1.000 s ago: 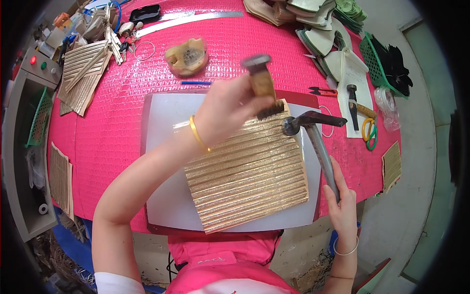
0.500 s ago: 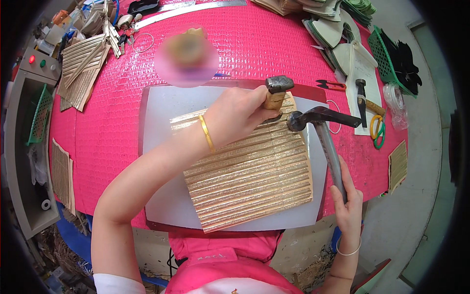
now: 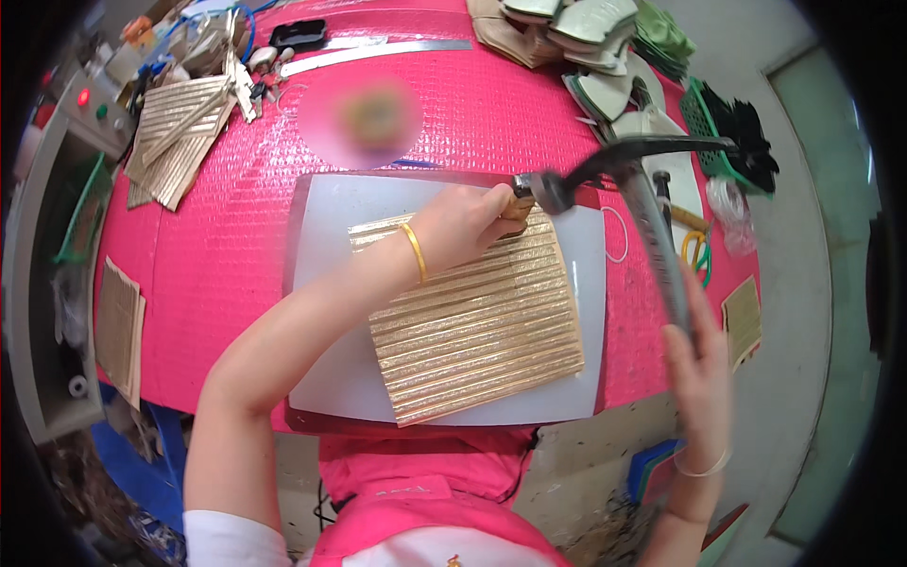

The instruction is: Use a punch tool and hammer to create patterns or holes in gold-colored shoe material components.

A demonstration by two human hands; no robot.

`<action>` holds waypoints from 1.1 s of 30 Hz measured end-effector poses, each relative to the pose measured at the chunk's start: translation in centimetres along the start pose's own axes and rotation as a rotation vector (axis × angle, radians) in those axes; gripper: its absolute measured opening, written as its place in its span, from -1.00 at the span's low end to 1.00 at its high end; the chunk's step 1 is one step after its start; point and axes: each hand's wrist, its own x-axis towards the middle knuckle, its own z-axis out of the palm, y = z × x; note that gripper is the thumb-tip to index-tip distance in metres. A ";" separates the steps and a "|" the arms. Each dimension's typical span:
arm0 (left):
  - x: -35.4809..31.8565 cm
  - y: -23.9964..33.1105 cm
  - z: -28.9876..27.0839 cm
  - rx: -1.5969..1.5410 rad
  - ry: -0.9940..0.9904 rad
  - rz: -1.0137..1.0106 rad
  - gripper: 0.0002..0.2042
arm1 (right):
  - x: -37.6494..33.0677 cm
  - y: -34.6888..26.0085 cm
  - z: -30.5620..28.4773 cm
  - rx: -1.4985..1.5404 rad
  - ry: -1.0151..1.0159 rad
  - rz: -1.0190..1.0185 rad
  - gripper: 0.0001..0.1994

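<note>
My left hand (image 3: 463, 225) is closed around a short wooden-handled punch (image 3: 516, 210) with a metal striking cap. It holds the punch near the far right part of a gold striped sheet (image 3: 482, 340); my fingers hide its lower end. The sheet lies slightly turned on a white board (image 3: 331, 283). In my right hand (image 3: 699, 364) is a hammer (image 3: 658, 241) with a grey handle, gripped near its lower end. The hammer's round face is close beside the punch's cap, and its long curved claw points right. Motion blurs the right hand and hammer.
Scissors with yellow and green handles (image 3: 697, 248) and a second hammer (image 3: 664, 194) lie at the right. Pale cut pieces (image 3: 586, 38) are stacked at the far right by a green basket (image 3: 699, 113). Gold scraps (image 3: 179, 132) and a metal ruler (image 3: 378, 57) lie at the back.
My right hand and the hammer have moved right, and the hammer head has risen. My left hand keeps hold of the punch on the sheet. The whole view has shifted slightly.
</note>
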 end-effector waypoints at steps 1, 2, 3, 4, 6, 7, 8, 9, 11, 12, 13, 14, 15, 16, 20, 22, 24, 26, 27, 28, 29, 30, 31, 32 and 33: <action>-0.2 0.3 0.1 -0.008 0.008 -0.001 -0.81 | 1.9 -2.4 -2.0 0.367 -0.346 0.272 -0.53; -0.4 0.3 0.1 -0.014 0.014 -0.005 -0.81 | 1.5 -2.3 -1.8 0.365 -0.342 0.279 -0.53; -0.3 0.0 0.0 -0.016 0.010 -0.002 -0.81 | 1.0 -2.0 -1.0 0.410 -0.272 0.267 -0.52; -0.6 -0.1 -0.1 -0.041 0.036 0.019 -0.80 | 0.0 -2.2 -0.4 0.448 -0.215 0.268 -0.52; 0.6 0.4 -0.2 -0.007 0.014 -0.007 -0.82 | -1.0 -1.3 1.9 0.421 -0.258 0.288 -0.52; 0.6 0.1 0.0 -0.002 0.013 -0.012 -0.82 | -1.5 -1.0 3.3 0.421 -0.319 0.296 -0.52; 0.7 -0.3 0.3 -0.101 0.083 -0.020 -0.83 | -2.0 -0.9 3.9 0.418 -0.318 0.297 -0.52; 0.8 -0.6 0.5 -0.201 0.152 -0.030 -0.83 | -2.4 -0.8 4.5 0.436 -0.321 0.332 -0.51; 1.1 0.4 -0.4 -0.309 0.176 -0.172 -0.84 | -2.8 -0.1 5.1 0.471 -0.339 0.372 -0.51; 1.3 0.6 -0.5 -0.597 0.272 -0.235 -0.82 | -2.9 0.1 5.3 0.486 -0.295 0.328 -0.51; 1.0 0.3 -0.7 -0.886 0.381 -0.300 -0.80 | -2.6 -0.2 5.6 0.495 -0.256 0.278 -0.51; 0.4 -0.3 -0.5 -0.821 0.319 -0.293 -0.76 | -2.3 -0.4 5.5 0.516 -0.301 0.325 -0.51; -0.3 -0.9 -0.2 -0.668 0.201 -0.318 -0.77 | -2.2 -0.6 5.6 0.520 -0.314 0.325 -0.51; -0.4 -0.8 -0.2 -0.547 0.130 -0.291 -0.80 | -2.3 -0.3 5.7 0.512 -0.323 0.328 -0.51; 0.1 -0.2 -0.5 -0.340 0.061 -0.284 -0.82 | -2.4 0.4 6.3 0.510 -0.285 0.277 -0.51; 0.2 -0.2 -0.2 -0.334 0.063 -0.245 -0.83 | -2.3 0.5 5.9 0.538 -0.324 0.333 -0.51; 0.3 -0.2 0.0 -0.328 0.071 -0.202 -0.84 | -2.3 0.7 6.0 0.562 -0.357 0.385 -0.51; 0.5 0.0 0.1 -0.279 0.084 -0.135 -0.84 | -2.5 0.9 6.4 0.532 -0.306 0.311 -0.51; 0.5 0.0 0.2 -0.280 0.084 -0.135 -0.84 | -2.5 0.9 6.3 0.531 -0.306 0.312 -0.51; 0.5 0.0 0.2 -0.244 0.103 -0.092 -0.83 | -2.4 0.8 6.2 0.542 -0.326 0.344 -0.51; 0.5 0.1 0.1 -0.207 0.123 -0.049 -0.82 | -2.3 0.7 6.0 0.553 -0.345 0.375 -0.51; 0.4 0.1 0.2 -0.208 0.126 -0.049 -0.82 | -2.5 0.9 6.1 0.550 -0.345 0.374 -0.51; 0.3 0.2 0.1 -0.183 0.123 -0.034 -0.80 | -2.6 1.4 6.3 0.530 -0.341 0.328 -0.51; 0.2 0.2 0.1 -0.158 0.121 -0.020 -0.79 | -2.7 2.0 6.2 0.509 -0.336 0.281 -0.50; 0.1 0.2 0.2 -0.154 0.131 -0.019 -0.79 | -3.2 2.5 5.5 0.505 -0.333 0.272 -0.50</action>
